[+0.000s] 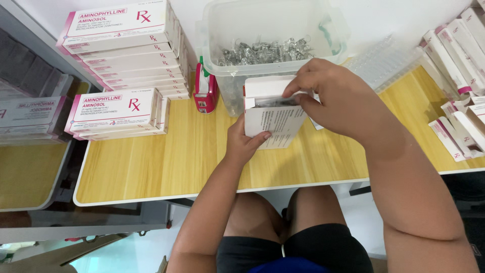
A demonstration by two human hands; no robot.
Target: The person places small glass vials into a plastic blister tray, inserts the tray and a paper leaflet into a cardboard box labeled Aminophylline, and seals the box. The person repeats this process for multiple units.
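My left hand (244, 143) grips a white open carton (271, 117) from below, holding it upright over the wooden table (166, 162). My right hand (329, 97) rests on the carton's open top, fingers pressing at the flap and at a folded paper leaflet along its front. Inside the opening something dark and glassy shows, too small to tell. Just behind the carton stands a clear plastic tub (268, 35) with several small glass ampoules (265, 52) in it.
Stacks of white and pink cartons (126, 55) fill the back left of the table. A red tape dispenser (206, 88) stands beside the tub. Clear plastic trays (381, 63) and more flat cartons (457, 65) lie at the right. A lower table with cartons (30, 114) is at the left.
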